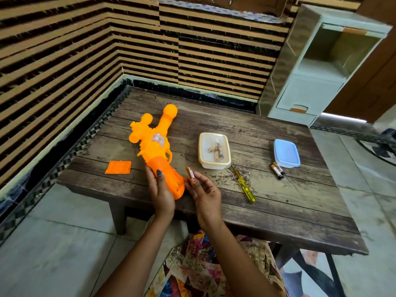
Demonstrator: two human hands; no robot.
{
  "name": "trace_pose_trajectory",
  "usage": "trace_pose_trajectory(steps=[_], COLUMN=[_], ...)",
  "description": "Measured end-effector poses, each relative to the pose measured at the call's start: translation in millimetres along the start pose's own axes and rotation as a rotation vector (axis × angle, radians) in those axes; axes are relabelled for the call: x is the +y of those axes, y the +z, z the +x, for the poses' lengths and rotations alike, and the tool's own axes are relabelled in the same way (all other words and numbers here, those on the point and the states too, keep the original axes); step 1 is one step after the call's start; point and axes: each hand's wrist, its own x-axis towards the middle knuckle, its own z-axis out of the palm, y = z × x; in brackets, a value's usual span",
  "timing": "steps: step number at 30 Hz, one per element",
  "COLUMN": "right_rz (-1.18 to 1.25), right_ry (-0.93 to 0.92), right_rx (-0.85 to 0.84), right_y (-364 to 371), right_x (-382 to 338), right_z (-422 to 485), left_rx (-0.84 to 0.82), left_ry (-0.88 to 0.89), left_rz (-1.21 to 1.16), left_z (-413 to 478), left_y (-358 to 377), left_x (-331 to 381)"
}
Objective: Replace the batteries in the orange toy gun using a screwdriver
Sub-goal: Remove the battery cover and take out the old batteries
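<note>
Bench (267, 213), near edge first. Left grip (162, 196) is wrapped round the near end of the orange toy gun (154, 146), thumb laid across the top. The far, rounded end of the gun points away across the wood. Probably a steadying hold, to keep the battery bay facing the other hand. Bay interior is not readable from this angle.

Right grip (206, 195) pinches a single battery (190, 172) upright between thumb and fingers. It sits just beside the gun's near end without touching it. Looks poised for loading, perhaps with a polarity check first.

Left of the gun lies a flat orange cover (118, 167), apart from it, so the compartment is already open. Right of the hands lies a yellow-handled screwdriver (245, 186), set down within reach, presumably for refastening that cover.

Mid bench: an open cream tub (214, 165) holds several batteries. Spent or fresh, cannot tell. Farther right, two loose batteries (278, 171) lie side by side just beside a closed blue-lidded box (286, 152), well apart from the tub. Possibly sorted that way on purpose.

Beyond the bench: pale cabinet (310, 93) and striped wall (85, 50).
</note>
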Motion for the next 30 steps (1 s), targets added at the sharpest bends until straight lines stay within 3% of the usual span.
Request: trace_pose_trajectory(steps=[3,7,11,15,21,30], right_rz=[-0.014,-0.191,-0.407,-0.675,-1.045,-1.038], right_ry=[0.031,-0.214,-0.424,-0.432,-0.369,-0.381], right_rx=[0.056,0.185,0.488,0.711,0.802,0.802], right_y=[-2,-19,-66,-116,-138,-144], right_x=[-10,-41,-84,-104,-111,-111], right_z=[3,12,30,46,44,47], left_rx=[0.030,0.014,-0.012,-0.038,-0.048,-0.089], left_ry=[-0.027,-0.049,-0.061,-0.106,-0.077,-0.085], left_rz=[0.017,-0.058,-0.120,-0.135,-0.151,-0.151], left_z=[2,-1,-4,-2,-3,-2], left_y=[-5,-1,4,2,4,2], left_x=[-11,7,12,8,6,6])
